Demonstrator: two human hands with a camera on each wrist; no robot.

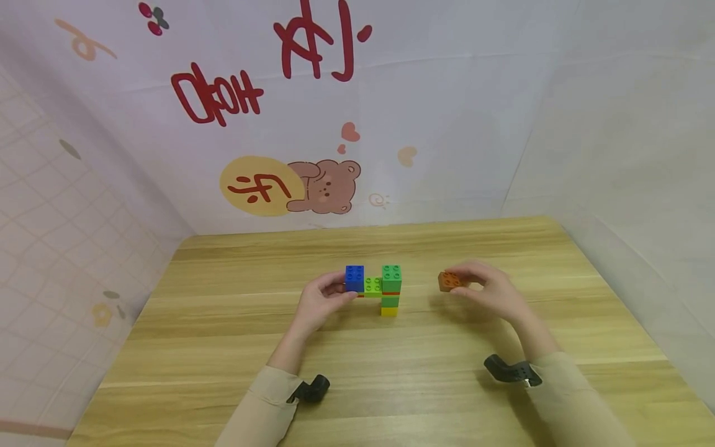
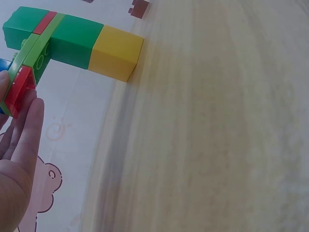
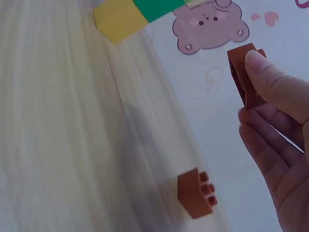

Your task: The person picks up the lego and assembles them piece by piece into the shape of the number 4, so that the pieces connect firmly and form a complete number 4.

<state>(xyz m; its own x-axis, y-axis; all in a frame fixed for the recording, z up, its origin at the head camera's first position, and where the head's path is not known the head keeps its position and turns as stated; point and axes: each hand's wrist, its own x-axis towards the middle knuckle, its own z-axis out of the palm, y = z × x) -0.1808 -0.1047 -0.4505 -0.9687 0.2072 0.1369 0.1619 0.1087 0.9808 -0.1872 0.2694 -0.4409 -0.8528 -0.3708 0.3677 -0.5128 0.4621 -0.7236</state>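
Note:
A structure of toy building bricks stands on the wooden table. Its column has a green brick [image 1: 391,279] on top and a yellow brick [image 1: 389,311] at the bottom. A light green brick [image 1: 372,286] reaches left from the column, with a blue brick [image 1: 354,279] at its end and a red brick [image 2: 20,89] under it. My left hand [image 1: 321,302] grips this end, thumb on the blue brick. To the right of the column, my right hand [image 1: 491,292] pinches a brown brick [image 3: 241,72] above the table. Another brown brick [image 3: 195,194] stands on the table beneath that hand.
The wooden table [image 1: 402,372] meets a pale wall cloth [image 1: 458,155] printed with a bear and red characters. Cloth also hangs on the left and right. A black wrist strap [image 1: 511,371] sits at the right sleeve, and another black strap [image 1: 313,389] at the left sleeve.

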